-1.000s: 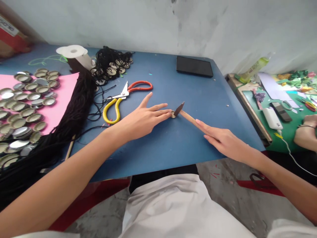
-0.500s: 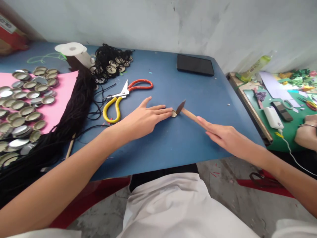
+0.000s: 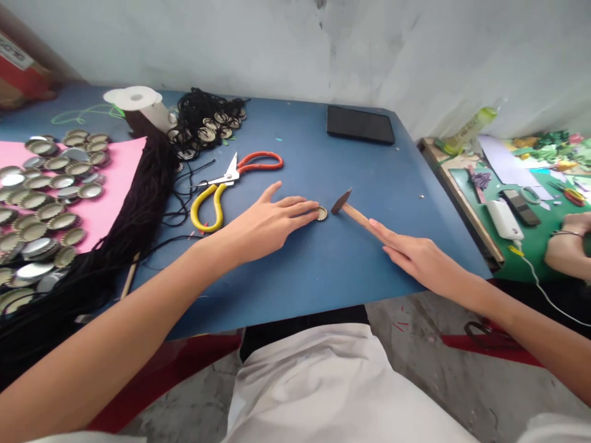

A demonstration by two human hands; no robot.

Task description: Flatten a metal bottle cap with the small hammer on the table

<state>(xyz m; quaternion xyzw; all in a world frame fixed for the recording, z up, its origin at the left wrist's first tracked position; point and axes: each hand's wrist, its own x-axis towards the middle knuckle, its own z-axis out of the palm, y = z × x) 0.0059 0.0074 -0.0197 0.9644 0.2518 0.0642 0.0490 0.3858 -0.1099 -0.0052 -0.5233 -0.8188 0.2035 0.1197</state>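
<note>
A bottle cap [image 3: 322, 213] lies hollow side up on the blue table. The fingertips of my left hand [image 3: 265, 224] touch its left edge, the fingers stretched out and the thumb apart. My right hand [image 3: 413, 255] is closed around the wooden handle of a small hammer [image 3: 354, 213]. The hammer's dark head is just right of the cap, apart from it. Left of my left hand lie scissors [image 3: 231, 175] with one red and one yellow handle, their blades spread.
Many bottle caps [image 3: 55, 212] cover a pink sheet [image 3: 124, 166] at left, with black cords [image 3: 148, 191] beside it. A white spool [image 3: 143, 101], corded caps [image 3: 207, 123] and a black phone [image 3: 360, 125] sit farther back. A co-worker's hand [image 3: 567, 246] is at the green table [image 3: 521, 271].
The hammer head has moved off the cap to the right, so more of the cap shows. My left hand has stayed almost in place. The view has shifted slightly.
</note>
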